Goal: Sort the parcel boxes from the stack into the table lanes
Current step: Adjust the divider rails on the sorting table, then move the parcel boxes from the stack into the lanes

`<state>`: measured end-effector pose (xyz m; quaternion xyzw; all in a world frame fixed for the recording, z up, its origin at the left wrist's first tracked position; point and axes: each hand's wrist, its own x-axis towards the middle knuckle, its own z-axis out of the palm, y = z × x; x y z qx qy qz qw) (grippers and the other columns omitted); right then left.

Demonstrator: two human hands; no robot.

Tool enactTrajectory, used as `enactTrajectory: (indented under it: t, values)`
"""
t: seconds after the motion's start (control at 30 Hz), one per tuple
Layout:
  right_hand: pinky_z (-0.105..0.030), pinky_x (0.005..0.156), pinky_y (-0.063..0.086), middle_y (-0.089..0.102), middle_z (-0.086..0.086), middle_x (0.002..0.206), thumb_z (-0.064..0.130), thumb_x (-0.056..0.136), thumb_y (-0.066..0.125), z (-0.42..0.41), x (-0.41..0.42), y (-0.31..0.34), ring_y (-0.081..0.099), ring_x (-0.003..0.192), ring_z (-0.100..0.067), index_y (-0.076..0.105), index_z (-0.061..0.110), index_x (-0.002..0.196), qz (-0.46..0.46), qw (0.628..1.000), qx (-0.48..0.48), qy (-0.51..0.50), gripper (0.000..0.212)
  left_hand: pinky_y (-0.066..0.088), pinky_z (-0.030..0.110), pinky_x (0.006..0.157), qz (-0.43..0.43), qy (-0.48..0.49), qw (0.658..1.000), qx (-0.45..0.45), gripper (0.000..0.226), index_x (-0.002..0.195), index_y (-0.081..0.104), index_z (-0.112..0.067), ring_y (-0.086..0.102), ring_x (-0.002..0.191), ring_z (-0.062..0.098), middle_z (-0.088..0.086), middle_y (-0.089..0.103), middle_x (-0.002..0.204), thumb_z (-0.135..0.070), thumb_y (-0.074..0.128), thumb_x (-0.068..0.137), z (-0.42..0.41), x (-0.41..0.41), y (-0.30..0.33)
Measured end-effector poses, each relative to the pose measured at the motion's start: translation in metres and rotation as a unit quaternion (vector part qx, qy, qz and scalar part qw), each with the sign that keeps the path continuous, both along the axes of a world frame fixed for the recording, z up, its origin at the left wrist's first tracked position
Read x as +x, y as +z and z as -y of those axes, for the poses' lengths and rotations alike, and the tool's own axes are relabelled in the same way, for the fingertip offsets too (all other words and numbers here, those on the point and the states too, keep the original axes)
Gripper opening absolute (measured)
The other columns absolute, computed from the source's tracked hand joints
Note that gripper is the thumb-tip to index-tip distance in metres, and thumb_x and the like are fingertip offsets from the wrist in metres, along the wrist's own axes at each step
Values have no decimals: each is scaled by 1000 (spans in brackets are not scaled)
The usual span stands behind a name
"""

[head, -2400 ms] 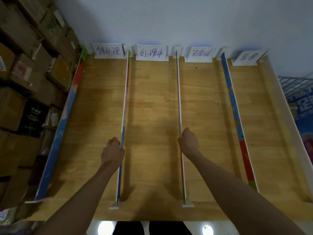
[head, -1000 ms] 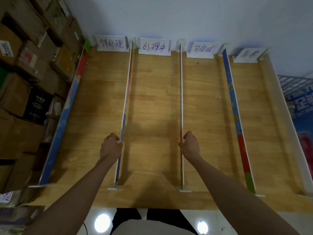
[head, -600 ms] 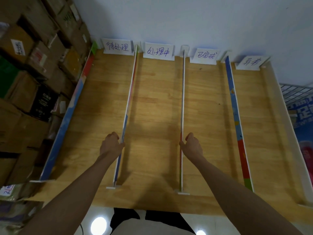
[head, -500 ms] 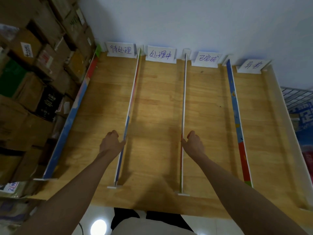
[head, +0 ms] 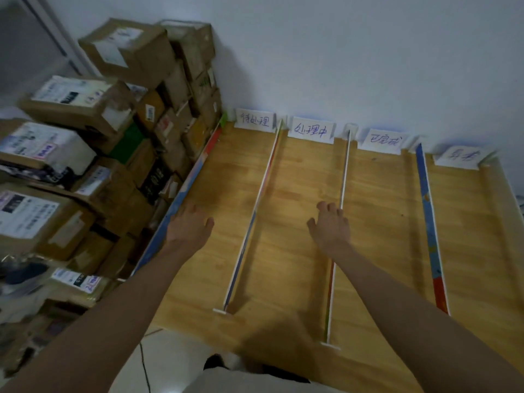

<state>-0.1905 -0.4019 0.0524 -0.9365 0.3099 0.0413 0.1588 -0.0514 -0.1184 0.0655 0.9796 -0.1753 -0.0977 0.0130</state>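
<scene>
Both grips, left hand (head: 189, 226) and right hand (head: 330, 228), spread empty above the table (head: 382, 236) lanes.

This looks like a parcel sorting room or small depot. A tall stack of cardboard boxes (head: 119, 143) with shipping labels fills the left side against a plain wall (head: 340, 52). Beside it, a wooden table (head: 380, 222) is split by thin dividers (head: 255, 217) into lanes, each headed by a handwritten paper sign (head: 310, 131).
</scene>
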Motion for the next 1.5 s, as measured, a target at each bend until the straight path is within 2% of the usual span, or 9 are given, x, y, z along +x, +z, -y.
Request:
enactTrajectory:
  t: [0.13, 0.27, 0.43, 0.9, 1.13, 1.27, 1.43, 1.5]
  values:
    - [-43, 103, 41, 51, -8, 137, 31, 98, 48, -36, 7, 13, 47, 127, -31, 45, 15, 138, 36, 998, -31, 44, 43, 44, 47, 98, 39, -25, 999, -2, 36, 119, 58, -10, 49, 118, 32, 11, 51, 128, -36, 40, 101, -28, 0, 17]
    - [-42, 106, 38, 49, -7, 142, 30, 99, 46, -72, 9, 27, 44, 131, -29, 43, 17, 143, 57, 996, -43, 56, 47, 40, 46, 105, 52, -47, 998, -6, 42, 129, 52, -13, 46, 124, 30, 9, 48, 135, -41, 37, 102, -56, 0, 29]
    - [-43, 107, 38, 47, -7, 144, 31, 99, 45, -119, 5, 48, 43, 132, -29, 42, 17, 144, 70, 996, -50, 36, 47, 38, 44, 107, 74, -78, 994, -15, 54, 144, 40, -12, 42, 133, 31, 11, 38, 149, -44, 39, 101, -92, -2, 48]
    - [-42, 101, 39, 52, -9, 136, 30, 98, 45, -249, -24, 96, 48, 125, -30, 44, 15, 140, 114, 990, -77, 23, 45, 39, 42, 105, 124, -163, 978, -50, 48, 138, 46, -14, 47, 127, 28, 7, 48, 138, -44, 39, 101, -171, -47, 90]
    - [-42, 100, 41, 54, -10, 133, 32, 99, 43, -285, -6, 125, 49, 124, -30, 47, 13, 136, 132, 986, -82, 67, 42, 39, 41, 101, 154, -152, 975, -61, 37, 123, 52, -16, 50, 120, 27, 7, 53, 125, -42, 39, 100, -208, -51, 119]
    - [-42, 100, 42, 56, -11, 132, 32, 100, 42, -296, 9, 142, 50, 123, -30, 49, 12, 134, 143, 980, -93, 97, 40, 39, 44, 102, 169, -143, 974, -58, 42, 126, 52, -14, 50, 121, 29, 8, 52, 131, -44, 37, 100, -224, -48, 138]
    - [-43, 98, 42, 57, -12, 131, 32, 100, 42, -316, 32, 163, 52, 122, -31, 50, 11, 131, 167, 976, -68, 122, 38, 43, 43, 95, 190, -106, 973, -74, 40, 127, 51, -15, 54, 113, 28, 7, 53, 125, -41, 35, 101, -252, -29, 165]
    - [-44, 98, 43, 58, -13, 129, 31, 100, 42, -324, 42, 171, 53, 120, -32, 50, 10, 129, 173, 974, -67, 131, 37, 43, 44, 96, 197, -91, 974, -70, 41, 128, 51, -14, 52, 115, 29, 8, 53, 126, -41, 38, 101, -264, -14, 174]
